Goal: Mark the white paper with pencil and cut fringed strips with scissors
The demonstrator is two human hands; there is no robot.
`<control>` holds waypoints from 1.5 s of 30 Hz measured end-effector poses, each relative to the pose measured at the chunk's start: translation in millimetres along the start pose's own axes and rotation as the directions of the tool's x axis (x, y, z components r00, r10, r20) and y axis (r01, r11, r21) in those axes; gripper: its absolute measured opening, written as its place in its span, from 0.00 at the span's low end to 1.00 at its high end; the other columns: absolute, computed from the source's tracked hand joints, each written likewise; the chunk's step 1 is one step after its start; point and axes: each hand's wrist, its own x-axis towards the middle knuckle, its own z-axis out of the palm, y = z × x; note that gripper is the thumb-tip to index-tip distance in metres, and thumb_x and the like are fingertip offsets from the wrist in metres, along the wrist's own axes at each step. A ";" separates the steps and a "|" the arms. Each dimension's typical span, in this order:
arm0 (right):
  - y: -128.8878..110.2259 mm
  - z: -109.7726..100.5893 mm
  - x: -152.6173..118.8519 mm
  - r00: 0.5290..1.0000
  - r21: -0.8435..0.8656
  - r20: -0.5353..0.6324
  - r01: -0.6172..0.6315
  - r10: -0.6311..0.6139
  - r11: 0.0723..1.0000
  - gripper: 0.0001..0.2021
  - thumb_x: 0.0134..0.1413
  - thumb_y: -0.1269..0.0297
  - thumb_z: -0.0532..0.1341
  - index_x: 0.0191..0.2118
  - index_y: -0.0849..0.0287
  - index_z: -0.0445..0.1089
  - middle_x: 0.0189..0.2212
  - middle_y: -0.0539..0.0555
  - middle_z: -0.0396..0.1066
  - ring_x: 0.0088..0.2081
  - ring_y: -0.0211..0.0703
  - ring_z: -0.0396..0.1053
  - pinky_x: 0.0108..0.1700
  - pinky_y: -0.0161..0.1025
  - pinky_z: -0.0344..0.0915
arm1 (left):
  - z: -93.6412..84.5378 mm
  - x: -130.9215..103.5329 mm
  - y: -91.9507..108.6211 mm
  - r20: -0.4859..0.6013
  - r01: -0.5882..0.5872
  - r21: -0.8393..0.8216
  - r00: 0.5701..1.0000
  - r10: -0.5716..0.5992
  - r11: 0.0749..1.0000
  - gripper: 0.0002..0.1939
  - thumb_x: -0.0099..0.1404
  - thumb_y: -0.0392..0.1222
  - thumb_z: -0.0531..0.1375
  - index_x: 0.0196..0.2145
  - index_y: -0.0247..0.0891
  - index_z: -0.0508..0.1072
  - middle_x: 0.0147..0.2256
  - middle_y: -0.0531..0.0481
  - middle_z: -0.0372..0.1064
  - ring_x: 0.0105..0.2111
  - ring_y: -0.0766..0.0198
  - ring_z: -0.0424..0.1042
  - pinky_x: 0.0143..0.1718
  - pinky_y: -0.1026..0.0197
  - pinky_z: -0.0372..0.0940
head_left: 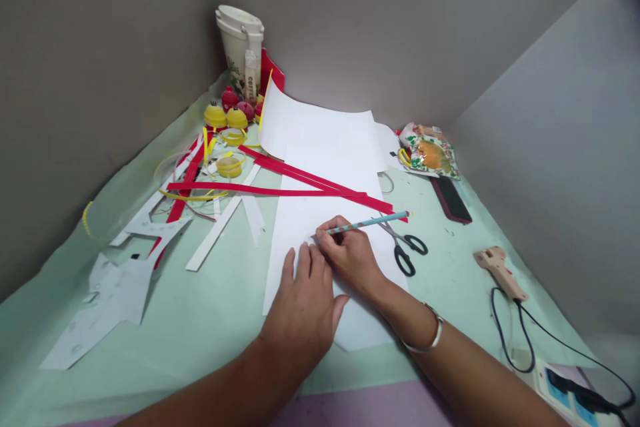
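A long white sheet of paper [325, 140] runs up the middle of the table, its far end curling upward. My left hand [303, 303] lies flat on the near part of the sheet, fingers spread. Just right of it, my right hand [350, 257] grips a light-blue patterned pencil [367, 222], tip down at the paper close to the left fingertips. Red strips [320, 180] lie across the sheet beyond both hands. Scissors with black handles [404, 250] rest partly on the paper, right of my right hand, with their blade tips behind the pencil.
Left are white paper offcuts [123, 287], a white strip [220, 230], yellow coils and yellow-and-red round pieces [216, 116]. A lidded cup [240, 40] stands behind. Right lie a snack packet [433, 155], a dark phone [451, 200], a corded glue gun [500, 270] and a power strip [570, 390].
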 end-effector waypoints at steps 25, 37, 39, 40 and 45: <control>-9.2 -18.1 2.6 0.992 0.501 0.076 -0.122 0.097 0.857 0.10 0.50 0.57 0.63 0.33 0.59 0.74 0.25 0.50 0.72 0.25 0.37 0.66 0.25 0.33 0.60 | -5.8 6.6 7.9 -0.040 -0.101 0.099 0.994 0.106 0.990 0.24 0.69 0.38 0.48 0.57 0.18 0.65 0.53 0.29 0.68 0.51 0.44 0.67 0.48 0.50 0.59; 2.9 -11.0 -2.1 0.995 0.241 -0.019 -0.094 0.101 0.966 0.06 0.53 0.62 0.57 0.28 0.56 0.68 0.23 0.46 0.69 0.26 0.39 0.66 0.31 0.36 0.62 | -2.4 7.9 0.7 -0.109 -0.093 0.067 0.989 0.100 0.993 0.24 0.68 0.41 0.49 0.53 0.20 0.70 0.52 0.29 0.68 0.48 0.45 0.67 0.47 0.49 0.60; 1.4 -10.5 -2.9 0.996 0.191 -0.023 -0.083 0.089 0.978 0.07 0.54 0.62 0.56 0.27 0.55 0.67 0.22 0.45 0.68 0.26 0.39 0.65 0.31 0.36 0.62 | -2.8 7.9 0.0 -0.115 -0.094 0.053 0.988 0.099 0.994 0.23 0.68 0.41 0.50 0.52 0.21 0.71 0.51 0.29 0.69 0.47 0.45 0.68 0.46 0.49 0.61; -0.1 -10.8 -3.0 0.996 0.166 -0.022 -0.077 0.082 0.983 0.07 0.54 0.62 0.56 0.27 0.55 0.66 0.22 0.45 0.68 0.26 0.39 0.65 0.31 0.36 0.61 | -3.0 8.1 0.1 -0.111 -0.099 0.048 0.988 0.103 0.994 0.23 0.67 0.41 0.50 0.52 0.21 0.71 0.50 0.30 0.70 0.46 0.45 0.68 0.45 0.49 0.62; -6.4 -12.1 -1.8 0.996 0.123 -0.010 -0.089 0.091 0.988 0.07 0.54 0.63 0.55 0.26 0.55 0.64 0.21 0.44 0.65 0.26 0.38 0.64 0.30 0.35 0.60 | -3.4 11.0 0.9 -0.108 -0.107 0.039 0.988 0.110 0.994 0.22 0.66 0.39 0.50 0.50 0.23 0.73 0.47 0.31 0.72 0.44 0.45 0.68 0.43 0.48 0.63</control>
